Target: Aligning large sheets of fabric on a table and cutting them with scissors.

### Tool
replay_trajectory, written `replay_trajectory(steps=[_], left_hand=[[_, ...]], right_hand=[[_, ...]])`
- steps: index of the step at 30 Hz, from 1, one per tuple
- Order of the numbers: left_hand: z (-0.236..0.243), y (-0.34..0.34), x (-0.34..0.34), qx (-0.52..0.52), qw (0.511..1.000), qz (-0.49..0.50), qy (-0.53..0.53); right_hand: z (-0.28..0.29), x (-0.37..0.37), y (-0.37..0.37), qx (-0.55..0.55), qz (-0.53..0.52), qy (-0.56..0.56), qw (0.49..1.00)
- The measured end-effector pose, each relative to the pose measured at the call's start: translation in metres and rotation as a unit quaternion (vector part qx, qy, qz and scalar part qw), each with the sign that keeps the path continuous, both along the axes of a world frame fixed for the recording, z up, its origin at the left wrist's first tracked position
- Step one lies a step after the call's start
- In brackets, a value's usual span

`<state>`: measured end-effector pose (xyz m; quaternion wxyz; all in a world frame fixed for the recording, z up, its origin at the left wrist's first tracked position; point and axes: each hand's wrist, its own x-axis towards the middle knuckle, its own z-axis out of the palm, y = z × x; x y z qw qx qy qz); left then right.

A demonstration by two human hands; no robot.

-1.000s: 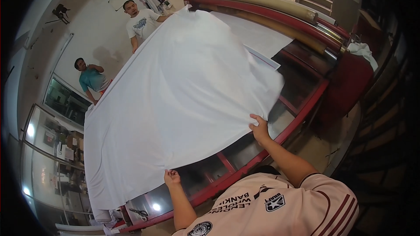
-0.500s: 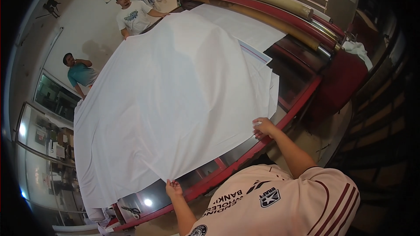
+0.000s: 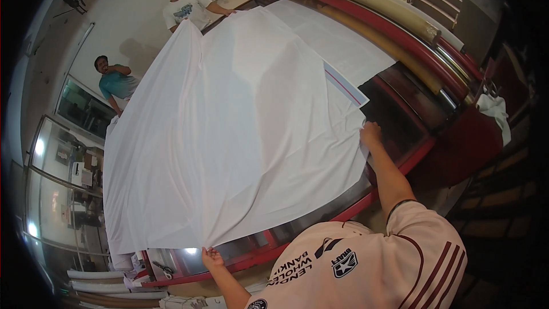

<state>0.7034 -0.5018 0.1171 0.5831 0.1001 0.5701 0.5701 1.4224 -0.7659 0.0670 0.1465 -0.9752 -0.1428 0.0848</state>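
A large white fabric sheet [image 3: 240, 131] spreads in folds over the red-framed machine table. At its near edge, my left hand [image 3: 213, 257] pinches the hem, drawing creases up from that point. My right hand [image 3: 370, 134] grips the sheet's right edge, close to a paler strip [image 3: 346, 84] with a red and blue line that pokes out from under the fabric. Across the table a person in a white shirt [image 3: 190, 8] holds the far edge. Beneath the sheet, the table's middle is hidden.
Long rollers [image 3: 366, 11] run along the back right. Scissors [image 3: 164, 269] lie on the table's near left corner. A white cloth [image 3: 493, 115] hangs at the right end. Another person in a teal shirt [image 3: 117, 83] stands at far left. Several rolls [image 3: 108, 288] lie lower left.
My right hand has moved up and right and now grips the sheet's edge. My left hand has shifted down and left with the hem. The far person's part of the fabric is lifted higher.
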Motion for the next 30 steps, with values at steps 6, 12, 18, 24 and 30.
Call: replay_trajectory(steps=[6,12,18,24,30], left_hand=[[0.031,0.009,-0.004,0.031,0.999,0.001,0.044],[0.040,0.011,-0.007,0.036,0.995,-0.023,0.086],[0.022,-0.010,-0.006,-0.008,0.995,-0.029,0.094],[0.012,-0.035,-0.010,-0.031,0.993,-0.065,0.093],[-0.001,-0.034,-0.005,-0.049,0.991,-0.078,0.098]], right_hand=[[0.049,0.024,-0.033,0.546,-0.111,0.210,0.804],[0.123,0.027,-0.090,0.674,-0.091,0.163,0.714],[0.107,0.048,-0.134,0.453,-0.180,0.038,0.872],[0.044,0.084,-0.140,0.407,-0.205,-0.018,0.890],[-0.002,0.101,-0.117,0.487,-0.210,0.018,0.848]])
